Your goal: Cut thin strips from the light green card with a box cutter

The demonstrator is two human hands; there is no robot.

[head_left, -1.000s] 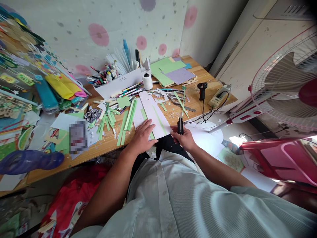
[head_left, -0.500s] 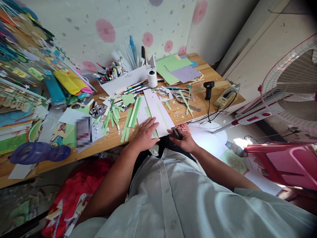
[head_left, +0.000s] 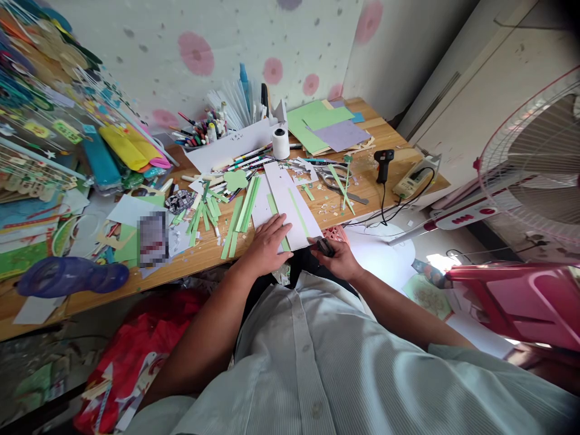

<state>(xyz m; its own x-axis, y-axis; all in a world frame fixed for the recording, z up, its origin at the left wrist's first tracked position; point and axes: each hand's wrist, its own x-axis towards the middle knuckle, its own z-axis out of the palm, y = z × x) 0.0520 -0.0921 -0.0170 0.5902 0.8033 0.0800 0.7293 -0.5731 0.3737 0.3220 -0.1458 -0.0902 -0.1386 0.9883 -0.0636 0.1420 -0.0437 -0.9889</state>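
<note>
My left hand (head_left: 270,241) lies flat with fingers stretched over white card (head_left: 294,208) at the table's front edge. Pale green strips show on the card, one running partly under the hand. At the card's near right corner, my right hand (head_left: 339,258) is closed round a small black tool (head_left: 325,246); its exact kind is not clear. Left of the card lie several long green paper strips (head_left: 244,208), beside a pile of shorter strips (head_left: 205,214). A green scalloped paper shape (head_left: 235,179) rests beyond them.
Scissors (head_left: 333,178), a spool of white thread (head_left: 280,145) and a white box (head_left: 231,145) of pens stand behind the card. A black glue gun (head_left: 383,163) and power strip (head_left: 414,178) sit right. A purple bottle (head_left: 72,277) lies left; a fan (head_left: 534,151) stands right.
The whole view has shifted very slightly. Both hands keep their places on and beside the card, with the black tool still in the right hand.
</note>
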